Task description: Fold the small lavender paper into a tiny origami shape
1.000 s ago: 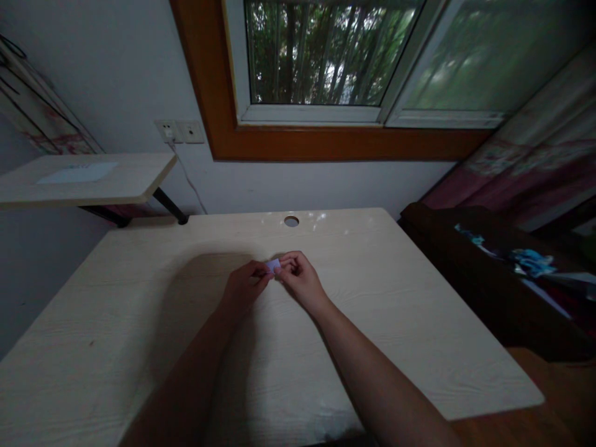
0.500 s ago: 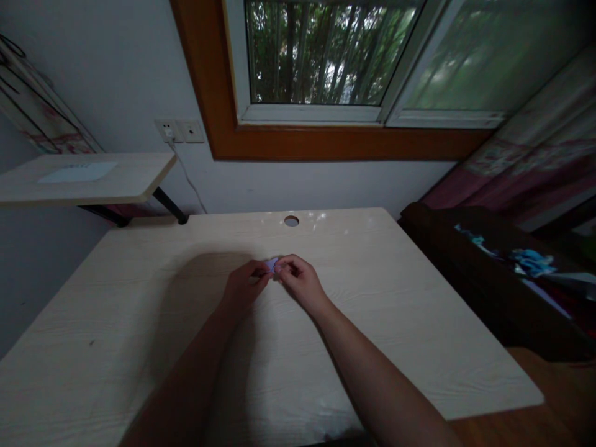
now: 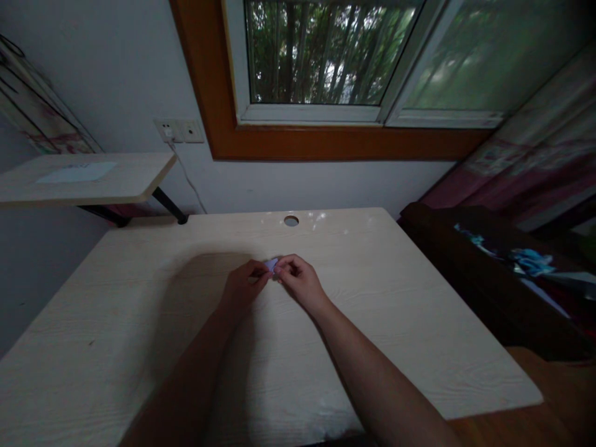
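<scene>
A small, pale purple folded piece of paper (image 3: 270, 264) is held between my two hands, just above or on the pale wood desk (image 3: 372, 298). Thumb and fingers of my left hand (image 3: 244, 282) pinch its left side. My right hand (image 3: 300, 279) pinches the right side, with thumb and index finger together. Most of the paper's edges are covered by my fingertips, so its full shape is hard to see.
Behind the hands, a round cable hole (image 3: 291, 221) sits near the desk's back edge. At left, a raised shelf (image 3: 153, 177) carries a white sheet (image 3: 77, 172). Beyond the right edge stands dark furniture (image 3: 465, 267) with blue cloth (image 3: 531, 262) on it.
My fingers have shifted very slightly around the purple paper. Both hands keep their place over the desk.
</scene>
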### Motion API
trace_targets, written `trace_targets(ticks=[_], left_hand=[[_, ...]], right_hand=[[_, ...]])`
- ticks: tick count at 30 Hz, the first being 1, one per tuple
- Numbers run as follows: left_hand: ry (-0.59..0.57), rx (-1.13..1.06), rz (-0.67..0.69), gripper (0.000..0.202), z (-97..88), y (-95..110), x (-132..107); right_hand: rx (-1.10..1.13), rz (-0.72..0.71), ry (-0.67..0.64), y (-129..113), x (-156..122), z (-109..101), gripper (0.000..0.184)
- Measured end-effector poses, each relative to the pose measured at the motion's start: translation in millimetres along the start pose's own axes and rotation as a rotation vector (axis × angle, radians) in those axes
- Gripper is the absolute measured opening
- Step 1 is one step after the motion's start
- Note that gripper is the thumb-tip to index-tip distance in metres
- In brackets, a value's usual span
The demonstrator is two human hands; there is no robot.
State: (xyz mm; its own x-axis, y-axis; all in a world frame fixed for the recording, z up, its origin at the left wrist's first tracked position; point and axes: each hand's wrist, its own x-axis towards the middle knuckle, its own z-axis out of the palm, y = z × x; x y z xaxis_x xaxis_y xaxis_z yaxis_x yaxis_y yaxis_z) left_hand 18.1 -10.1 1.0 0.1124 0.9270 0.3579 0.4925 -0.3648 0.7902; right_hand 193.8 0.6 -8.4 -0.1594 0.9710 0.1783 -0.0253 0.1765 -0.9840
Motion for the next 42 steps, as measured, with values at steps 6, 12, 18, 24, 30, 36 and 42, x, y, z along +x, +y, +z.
trace_targets(ticks=[6, 12, 18, 24, 30, 36, 42], left_hand=[[0.0, 0.006, 0.0, 0.01, 1.5, -3.3, -0.1], [0.007, 0.011, 0.011, 0.009, 1.8, -4.6, -0.4], [0.003, 0.037, 0.006, 0.009, 0.7, -3.1, -0.5], [-0.009, 0.05, 0.014, 0.01, -0.2, -1.9, -0.6], [-0.009, 0.039, -0.013, 0.009, 1.8, -4.7, -0.7], [-0.002, 0.007, -0.039, 0.012, 2.4, -2.7, -0.8], [0.025, -0.142, -0.039, 0.036, 6.9, -6.7, -0.2]], right_hand=[[0.006, 0.009, 0.013, -1.2, -0.3, 1.2, 0.018], [-0.005, 0.009, 0.016, 0.1, 0.2, 0.9, 0.019], [0.004, 0.014, 0.003, 1.5, 0.6, 0.7, 0.021], [-0.002, 0.028, 0.01, -2.2, 0.3, 0.6, 0.023], [0.044, 0.042, 0.02, 0.1, 1.7, 0.3, 0.023], [0.077, 0.041, 0.028, 2.1, 2.4, 0.6, 0.025], [0.039, 0.041, 0.02, 5.7, 2.0, 0.0, 0.027]])
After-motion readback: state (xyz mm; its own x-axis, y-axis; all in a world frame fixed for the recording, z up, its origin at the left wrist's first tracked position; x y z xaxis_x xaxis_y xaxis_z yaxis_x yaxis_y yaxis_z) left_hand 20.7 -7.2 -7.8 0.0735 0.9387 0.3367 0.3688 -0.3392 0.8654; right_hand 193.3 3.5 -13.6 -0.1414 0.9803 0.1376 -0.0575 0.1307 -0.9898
